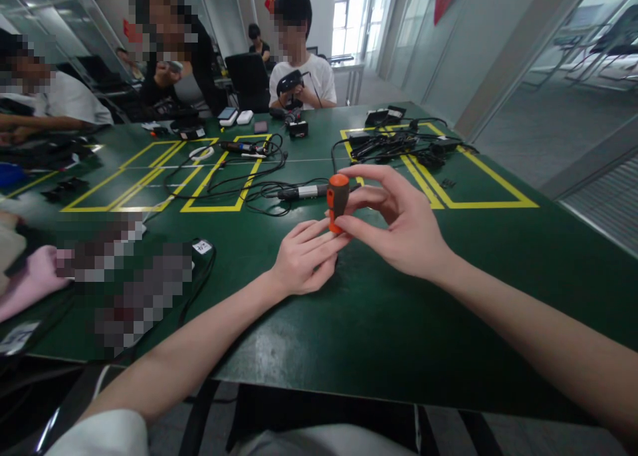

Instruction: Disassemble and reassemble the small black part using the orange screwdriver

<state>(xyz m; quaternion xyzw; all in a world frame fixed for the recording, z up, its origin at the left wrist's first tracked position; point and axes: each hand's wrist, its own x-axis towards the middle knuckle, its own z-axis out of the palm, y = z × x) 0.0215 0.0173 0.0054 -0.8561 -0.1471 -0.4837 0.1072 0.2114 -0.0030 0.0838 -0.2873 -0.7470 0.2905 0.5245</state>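
Note:
My right hand [399, 227] grips a short orange and black tool handle [337, 200], held upright above the green table [379, 316]. Thumb and fingers wrap around its middle and lower end. My left hand [304, 256] rests just below and to the left, its fingertips touching the handle's bottom end. What lies under the handle's tip is hidden by my fingers.
Black cables [239, 180] and a silver and black cylindrical tool [302, 191] lie beyond my hands inside yellow taped rectangles [448, 200]. More black cables and adapters [399, 147] sit at the far right. Several people sit along the far and left sides. Pink cloth [30, 280] lies at left.

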